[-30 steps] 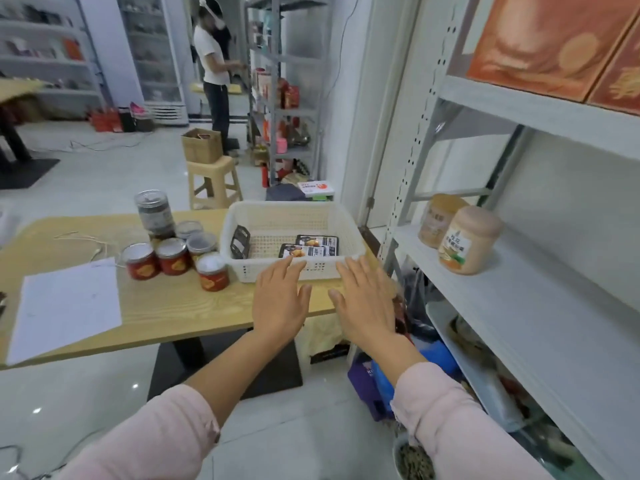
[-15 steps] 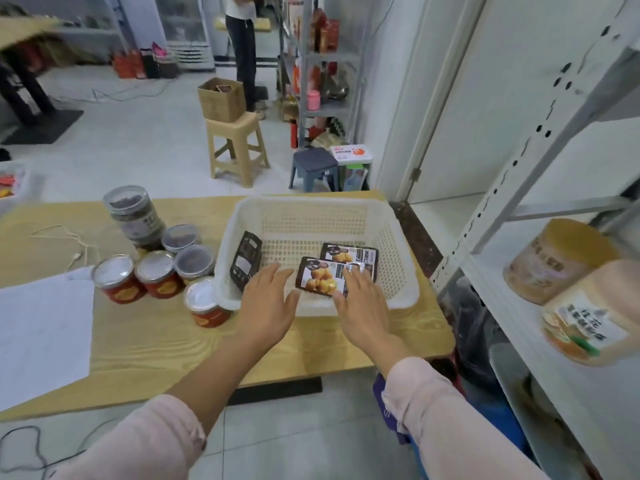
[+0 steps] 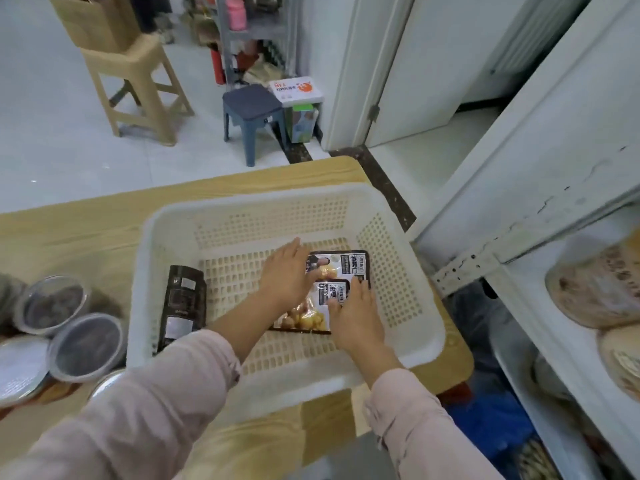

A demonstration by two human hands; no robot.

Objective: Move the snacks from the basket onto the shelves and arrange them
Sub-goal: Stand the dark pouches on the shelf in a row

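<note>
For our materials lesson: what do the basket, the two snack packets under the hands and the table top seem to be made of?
Basket: white moulded plastic, matt; gridded holes, rounded rim. Snack packets: seemingly glossy plastic film; glare, printed labels, clear window. Table top: pale wood grain, possibly laminate.

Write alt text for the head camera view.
A person's left hand and right hand touch two black snack packets lying overlapped in a white plastic basket on a wooden table. A dark pouch leans on its left wall; lidded jars stand left, a white shelf right.
</note>
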